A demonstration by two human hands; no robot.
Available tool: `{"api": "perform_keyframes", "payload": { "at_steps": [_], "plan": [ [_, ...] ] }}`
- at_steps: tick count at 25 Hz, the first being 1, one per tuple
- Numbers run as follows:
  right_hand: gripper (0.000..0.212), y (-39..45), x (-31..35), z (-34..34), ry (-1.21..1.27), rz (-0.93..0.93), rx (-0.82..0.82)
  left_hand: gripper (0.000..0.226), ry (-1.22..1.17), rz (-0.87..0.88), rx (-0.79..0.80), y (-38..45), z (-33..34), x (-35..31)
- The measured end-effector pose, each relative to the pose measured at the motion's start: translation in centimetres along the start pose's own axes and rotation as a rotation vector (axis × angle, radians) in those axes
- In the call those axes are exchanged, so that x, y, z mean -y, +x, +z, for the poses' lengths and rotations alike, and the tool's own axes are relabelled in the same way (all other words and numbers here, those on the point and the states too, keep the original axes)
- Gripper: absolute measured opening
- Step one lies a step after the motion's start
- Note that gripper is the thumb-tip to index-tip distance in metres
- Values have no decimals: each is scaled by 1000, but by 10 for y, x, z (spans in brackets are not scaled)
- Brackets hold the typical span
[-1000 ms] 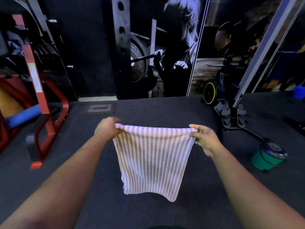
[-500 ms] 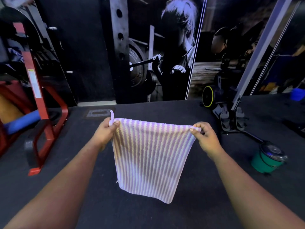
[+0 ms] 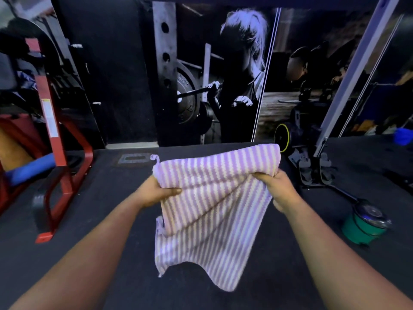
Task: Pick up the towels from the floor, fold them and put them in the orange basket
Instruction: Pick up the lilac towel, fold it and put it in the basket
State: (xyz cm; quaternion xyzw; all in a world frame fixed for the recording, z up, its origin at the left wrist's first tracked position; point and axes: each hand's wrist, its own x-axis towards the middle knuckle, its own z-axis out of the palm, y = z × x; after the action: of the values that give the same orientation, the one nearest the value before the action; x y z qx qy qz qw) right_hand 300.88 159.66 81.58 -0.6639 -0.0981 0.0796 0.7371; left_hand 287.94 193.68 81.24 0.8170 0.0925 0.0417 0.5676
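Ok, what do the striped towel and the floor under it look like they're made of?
The striped towel looks like soft woven or terry cotton, matte: it drapes in loose folds from the left hand and right hand, with ribbed purple and white stripes. The floor looks like dark rubber gym matting or low-pile carpet, matte and finely speckled; which of the two I can't tell.

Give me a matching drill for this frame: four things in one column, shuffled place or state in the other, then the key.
Things:
1. striped towel
2. green container
3. red frame
4. left hand

Places or states:
A. stands on the floor at far left
B. held up in the air by both hands
C. sits on the floor to the right of the right hand
D. grips the towel's left edge

Pairs: 1-B, 2-C, 3-A, 4-D
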Motion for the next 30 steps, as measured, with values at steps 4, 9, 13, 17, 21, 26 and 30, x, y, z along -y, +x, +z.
{"api": "perform_keyframes", "payload": {
  "at_steps": [4,9,13,17,21,26,30],
  "plan": [
    [32,13,33,-11,-41,43,57,32,-493,35,-209,20,-12,-24],
    [67,5,11,-25,157,236,110,80,-517,-101,-31,3,24,22],
    [70,-43,-60,-42,-75,468,178,31,-474,-207,-26,-21,70,58],
    [38,-25,-48,-44,233,346,-19,13,-719,-199,-306,-3,48,34],
    [33,-32,-68,-36,-238,386,292,17,-517,-154,-401,7,32,25],
    [23,-33,-62,-25,238,230,18,31,-695,-48,-171,9,1,32],
    [34,-38,-69,-39,-85,288,179,26,-172,-138,95,-12,2,62]
  ]
}}
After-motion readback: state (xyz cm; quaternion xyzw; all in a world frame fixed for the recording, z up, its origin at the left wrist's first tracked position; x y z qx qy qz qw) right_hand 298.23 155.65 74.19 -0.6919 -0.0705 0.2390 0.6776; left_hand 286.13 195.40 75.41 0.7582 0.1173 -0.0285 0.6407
